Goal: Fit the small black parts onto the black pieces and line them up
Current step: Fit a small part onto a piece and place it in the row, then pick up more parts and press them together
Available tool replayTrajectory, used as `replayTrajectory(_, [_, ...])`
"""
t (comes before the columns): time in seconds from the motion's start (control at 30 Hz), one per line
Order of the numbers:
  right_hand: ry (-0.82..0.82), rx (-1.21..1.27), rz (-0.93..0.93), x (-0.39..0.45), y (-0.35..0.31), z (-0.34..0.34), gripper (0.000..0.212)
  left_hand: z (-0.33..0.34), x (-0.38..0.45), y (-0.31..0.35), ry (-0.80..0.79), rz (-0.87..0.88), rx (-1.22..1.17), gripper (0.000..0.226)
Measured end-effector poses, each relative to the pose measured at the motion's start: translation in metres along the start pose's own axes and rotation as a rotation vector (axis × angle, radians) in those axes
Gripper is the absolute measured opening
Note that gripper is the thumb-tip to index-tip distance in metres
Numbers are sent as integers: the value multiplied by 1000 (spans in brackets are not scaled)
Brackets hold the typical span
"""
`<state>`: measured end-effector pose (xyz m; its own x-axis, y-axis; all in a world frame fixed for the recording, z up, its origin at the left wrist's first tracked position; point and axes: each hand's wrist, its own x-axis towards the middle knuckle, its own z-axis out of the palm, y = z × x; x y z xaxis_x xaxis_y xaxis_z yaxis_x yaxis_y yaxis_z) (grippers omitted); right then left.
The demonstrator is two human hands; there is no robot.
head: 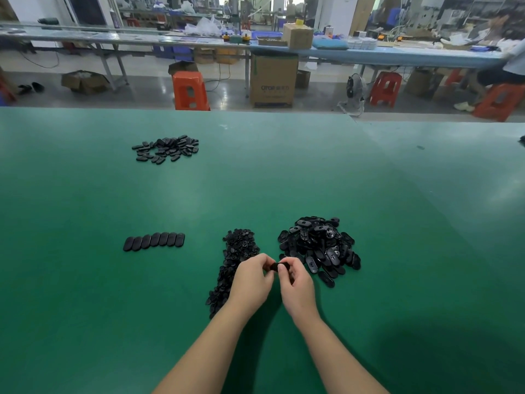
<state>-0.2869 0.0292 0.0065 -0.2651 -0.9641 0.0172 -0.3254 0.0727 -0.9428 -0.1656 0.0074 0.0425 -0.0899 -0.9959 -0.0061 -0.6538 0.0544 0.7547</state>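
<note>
Landmark: the row of seven finished black oval plastic pieces (154, 242), set edge to edge on the green matte worktop (85, 294), left of centre.

Beyond the row, farther from the person: a loose scatter of similar black oval pieces (166, 148), well apart from it.

Right of the row: a long narrow heap of small black plastic parts (238, 251), running toward the person. The left hand (251, 282) hangs over the near end of this heap, fingers curled, thumb and fingertips pinching one end of a single black piece (275, 266). What lies on that piece is too small to tell.

Further right of the row: the right hand (297, 285), fingers curled, pinching the other end of the same piece. Both hands meet just above the worktop, between the two heaps.

Furthest right of the row: a large mound of black oval pieces with open slots (319, 245), piled unevenly, just beside the right hand.
</note>
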Motion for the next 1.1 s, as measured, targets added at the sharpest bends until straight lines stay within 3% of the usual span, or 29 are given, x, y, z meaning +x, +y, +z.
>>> replayTrajectory(0.13, [-3, 38, 9, 1, 1, -1, 14, 2, -2, -2, 65, 132, 122, 25])
replayTrajectory(0.3, [23, 130, 46, 0, -1, 1, 14, -6, -1, -8, 149, 236, 275, 22])
replayTrajectory(0.47, [15, 130, 51, -1, -2, 1, 13, -46, 10, -38, 365, -44, 221, 22])
replayTrajectory(0.7, [-22, 73, 33, -2, -3, 0, 11, -84, 11, -99, 465, -390, 300, 18])
replayTrajectory(0.83, [-33, 54, 43, -2, -4, 0, 12, -87, 9, -109, 406, -383, 380, 31])
replayTrajectory(1.0, [-27, 66, 54, -2, -4, 0, 15, -83, 4, -111, 381, -301, 465, 26])
replayTrajectory(1.1, [-35, 50, 49, -2, -4, 0, 14, -83, 6, -111, 330, -325, 522, 34])
